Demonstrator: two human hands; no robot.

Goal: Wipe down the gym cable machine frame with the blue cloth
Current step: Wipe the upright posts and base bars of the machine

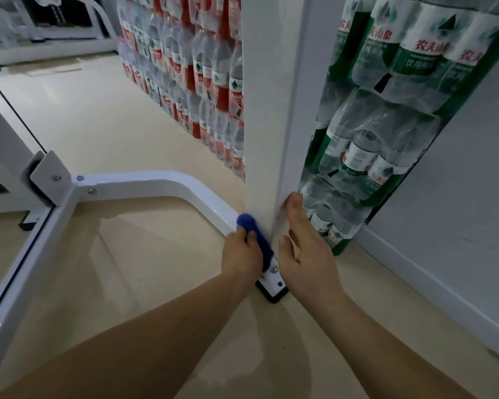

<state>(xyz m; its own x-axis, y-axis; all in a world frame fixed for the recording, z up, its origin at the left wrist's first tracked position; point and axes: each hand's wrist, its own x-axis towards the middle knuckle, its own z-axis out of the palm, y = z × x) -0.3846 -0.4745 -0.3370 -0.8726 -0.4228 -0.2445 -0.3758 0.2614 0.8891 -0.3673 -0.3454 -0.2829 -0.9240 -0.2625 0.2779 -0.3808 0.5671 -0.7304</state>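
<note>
Wiping low on the white upright post (267, 110), near its bolted foot (272, 283). Left hand (241, 254) closed around the blue cloth (255, 237), pressed to the post's base. Right hand (303, 249) open, seemingly bracing the far side. Next: probably along the curved base tube (167, 185).

Shrink-wrapped packs of red-labelled water bottles (185, 73) are sitting stacked in a tall wall along the far edge of the beige floor (98, 116). More packs, these ones with green labels (386, 110), are piling up in the right corner, leaning against the grey wall (458, 182). A white baseboard (432, 289) is running along the bottom of that wall. The floor's looking pretty glossy too.
</note>
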